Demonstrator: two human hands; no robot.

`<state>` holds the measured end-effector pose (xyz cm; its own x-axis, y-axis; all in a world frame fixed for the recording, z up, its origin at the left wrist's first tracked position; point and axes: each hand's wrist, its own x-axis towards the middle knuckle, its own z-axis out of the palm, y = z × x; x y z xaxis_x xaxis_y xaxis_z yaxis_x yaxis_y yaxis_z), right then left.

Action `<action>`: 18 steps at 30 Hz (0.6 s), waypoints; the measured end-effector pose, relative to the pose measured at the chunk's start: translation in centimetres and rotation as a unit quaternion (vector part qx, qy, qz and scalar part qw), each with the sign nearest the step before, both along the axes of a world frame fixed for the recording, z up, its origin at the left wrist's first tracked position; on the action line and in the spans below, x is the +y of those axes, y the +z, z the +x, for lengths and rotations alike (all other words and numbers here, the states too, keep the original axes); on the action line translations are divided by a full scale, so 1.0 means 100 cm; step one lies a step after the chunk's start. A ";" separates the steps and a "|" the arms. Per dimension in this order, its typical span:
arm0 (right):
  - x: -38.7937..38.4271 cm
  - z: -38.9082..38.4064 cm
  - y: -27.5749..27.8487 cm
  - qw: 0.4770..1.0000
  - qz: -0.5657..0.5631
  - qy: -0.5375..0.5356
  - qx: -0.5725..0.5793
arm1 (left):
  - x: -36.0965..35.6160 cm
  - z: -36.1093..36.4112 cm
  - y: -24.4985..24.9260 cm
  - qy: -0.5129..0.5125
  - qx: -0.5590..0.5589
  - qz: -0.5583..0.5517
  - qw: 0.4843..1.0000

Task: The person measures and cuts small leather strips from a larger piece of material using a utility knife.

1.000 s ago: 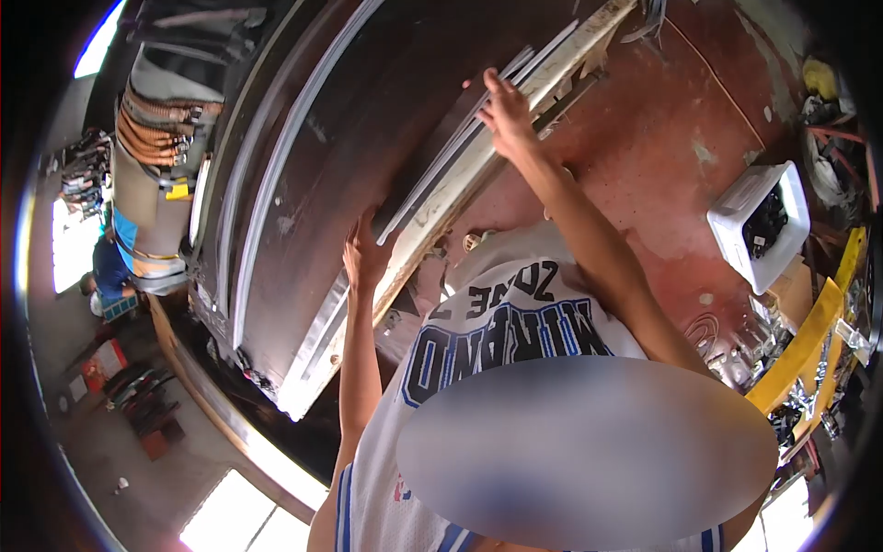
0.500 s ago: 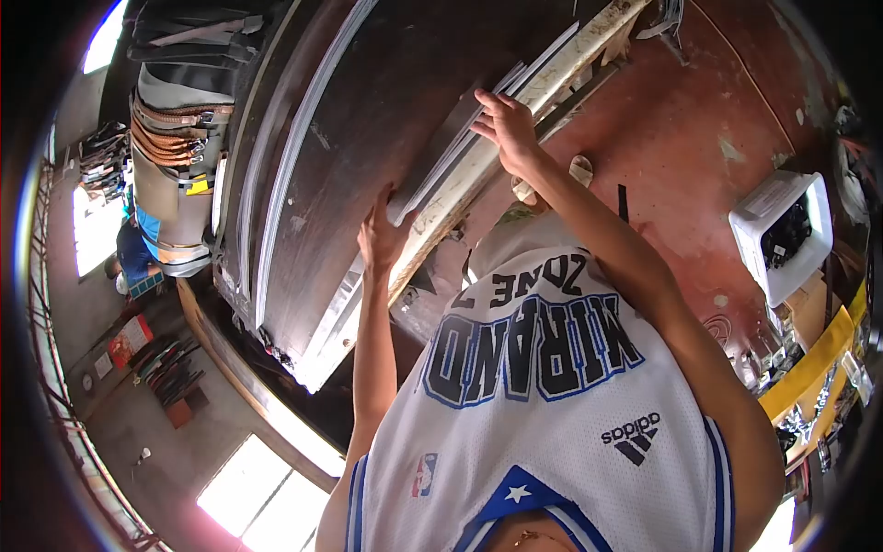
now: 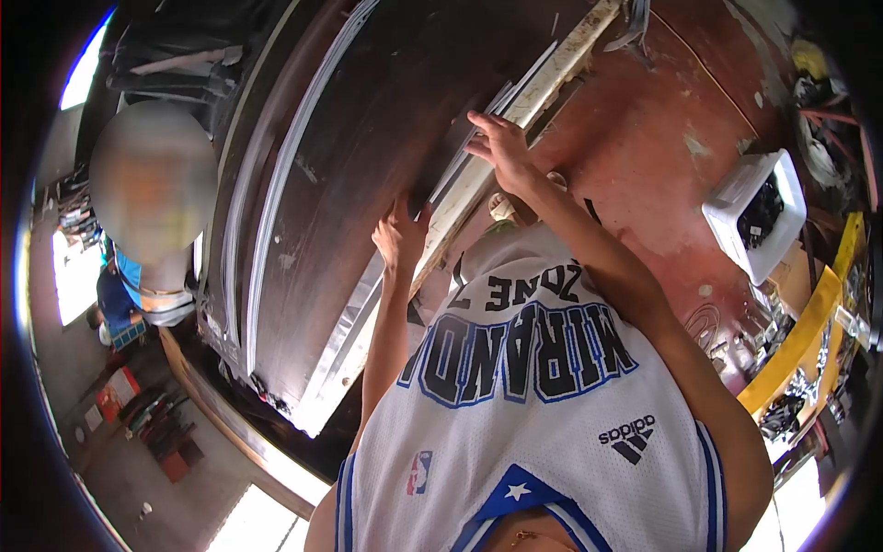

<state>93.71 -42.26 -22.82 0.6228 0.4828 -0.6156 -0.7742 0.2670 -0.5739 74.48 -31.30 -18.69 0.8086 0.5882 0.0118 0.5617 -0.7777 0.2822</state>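
A long dark worktable [image 3: 349,175] slants across the view, with a pale, worn front edge [image 3: 575,46]. Thin dark strips with light edges [image 3: 457,164] lie along that edge. My left hand [image 3: 402,236] is at the strips' near end, fingers extended and thumb apart; its fingertips blend into the dark surface, so contact is hard to judge. Further along the edge, my right hand [image 3: 503,147] hovers at or rests on the strips, fingers spread and palm turned toward my left hand. Neither hand shows a clear grip.
Bundles of long pale-edged strips [image 3: 276,198] run along the table's far side. Beyond it sits a dark stack [image 3: 179,64], partly under a blurred patch. A white bin [image 3: 786,207] with black items stands on the red floor at right, near a yellow bar [image 3: 796,345]. Another person [image 3: 115,294] is at far left.
My left hand has shifted along the edge toward my right hand, narrowing the gap between them. My right hand's fingers stay spread. The whole view has shifted slightly.
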 end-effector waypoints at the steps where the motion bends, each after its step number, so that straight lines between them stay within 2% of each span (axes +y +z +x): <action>1: -0.001 0.000 0.002 1.000 -0.001 -0.008 -0.001 | -0.001 0.000 0.000 0.007 0.003 -0.012 1.000; 8: -0.009 0.000 0.021 0.996 -0.048 -0.037 -0.068 | -0.002 -0.004 0.007 -0.009 -0.023 -0.071 0.997; 10: -0.008 -0.002 0.017 0.994 0.000 -0.012 -0.106 | -0.005 0.010 0.014 -0.039 -0.049 -0.057 0.996; 12: -0.009 -0.001 0.020 0.992 -0.008 -0.009 -0.124 | -0.008 0.035 0.016 -0.087 -0.134 -0.061 0.985; 14: -0.010 -0.003 0.026 0.984 -0.020 0.011 -0.175 | -0.013 0.060 0.018 -0.095 -0.128 -0.058 0.985; 16: -0.012 -0.008 0.031 0.986 -0.016 0.018 -0.165 | -0.019 0.080 0.022 -0.106 -0.153 -0.081 0.979; 18: -0.016 -0.007 0.035 0.957 -0.082 0.085 -0.266 | -0.023 0.094 0.021 -0.091 -0.153 -0.076 0.981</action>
<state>93.05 -43.83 -19.33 0.7900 0.5293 -0.3094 -0.3856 0.0367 -0.9219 83.88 -33.62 -16.58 0.8726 0.4483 0.1941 0.2883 -0.7934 0.5361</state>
